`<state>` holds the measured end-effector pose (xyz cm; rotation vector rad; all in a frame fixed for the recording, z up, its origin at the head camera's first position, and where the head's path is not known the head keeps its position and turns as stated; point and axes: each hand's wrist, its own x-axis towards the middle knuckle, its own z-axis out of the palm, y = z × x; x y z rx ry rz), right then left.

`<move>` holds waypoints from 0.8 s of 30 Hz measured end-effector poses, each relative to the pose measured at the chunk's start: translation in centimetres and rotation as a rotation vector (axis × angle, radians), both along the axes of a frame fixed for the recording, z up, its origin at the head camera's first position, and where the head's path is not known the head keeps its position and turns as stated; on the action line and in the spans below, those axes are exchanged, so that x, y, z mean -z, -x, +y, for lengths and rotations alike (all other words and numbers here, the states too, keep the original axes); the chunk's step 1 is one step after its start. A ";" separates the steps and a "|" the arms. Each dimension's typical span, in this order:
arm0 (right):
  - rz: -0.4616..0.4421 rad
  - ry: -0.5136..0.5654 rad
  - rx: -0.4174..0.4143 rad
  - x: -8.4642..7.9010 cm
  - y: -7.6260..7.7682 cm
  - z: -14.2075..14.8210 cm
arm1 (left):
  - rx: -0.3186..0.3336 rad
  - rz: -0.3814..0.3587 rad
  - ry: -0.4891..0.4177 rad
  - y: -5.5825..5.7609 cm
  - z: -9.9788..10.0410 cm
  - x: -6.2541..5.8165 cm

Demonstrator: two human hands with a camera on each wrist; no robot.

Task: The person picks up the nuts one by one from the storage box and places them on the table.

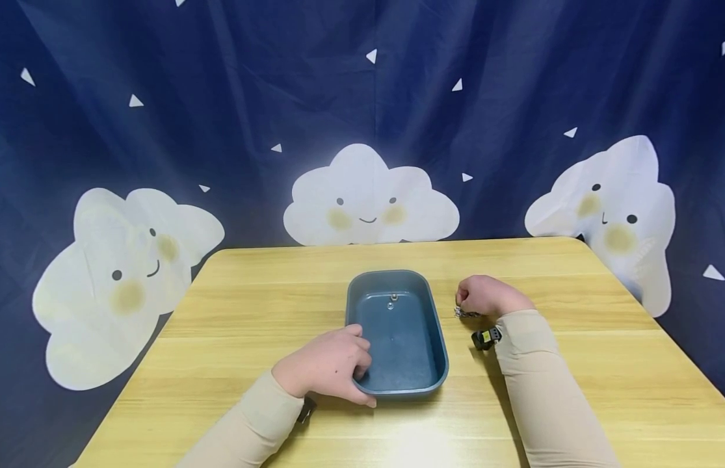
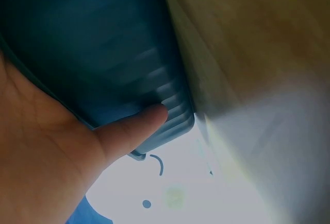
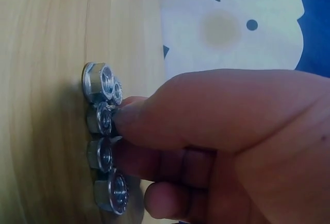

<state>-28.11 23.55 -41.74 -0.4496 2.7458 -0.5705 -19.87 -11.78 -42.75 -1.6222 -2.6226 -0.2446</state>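
A dark blue-green rectangular plastic tub stands on the table. My left hand grips its near left corner, with the fingers curled over the rim. In the left wrist view the thumb presses on the tub's ribbed outer wall. Two small nuts lie on the tub's floor, toward the far end. Right of the tub, my right hand is down at a group of shiny metal nuts. The right wrist view has its thumb and forefinger pinching at a hex nut in the row; a larger flange nut lies nearby.
The light wooden table extends around the tub on all sides. Behind it hangs a dark blue curtain printed with smiling white clouds. A small black wrist camera sits below the right wrist.
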 end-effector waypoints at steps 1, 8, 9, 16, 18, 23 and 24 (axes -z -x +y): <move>-0.004 0.000 0.001 0.0 0.0 0.0 | 0.000 -0.002 -0.002 0.0 0.0 0.0; 0.001 0.002 0.001 -0.2 0.0 -0.1 | 0.003 -0.001 0.001 0.1 0.0 0.0; 0.007 0.005 -0.001 -0.3 0.0 -0.1 | 0.003 -0.001 0.003 0.1 0.0 0.0; 0.067 -0.003 -0.025 -1.2 -0.2 -0.4 | 0.005 -0.004 0.007 0.1 0.0 0.0; 0.080 -0.009 -0.030 -1.6 -0.3 -0.6 | 0.005 -0.005 0.006 0.1 0.0 0.0; 0.107 -0.006 -0.038 -2.6 -0.5 -1.2 | 0.003 -0.010 0.003 0.1 0.0 -0.1; 0.116 -0.004 -0.040 -2.8 -0.6 -1.3 | 0.003 -0.011 0.003 0.1 0.0 -0.1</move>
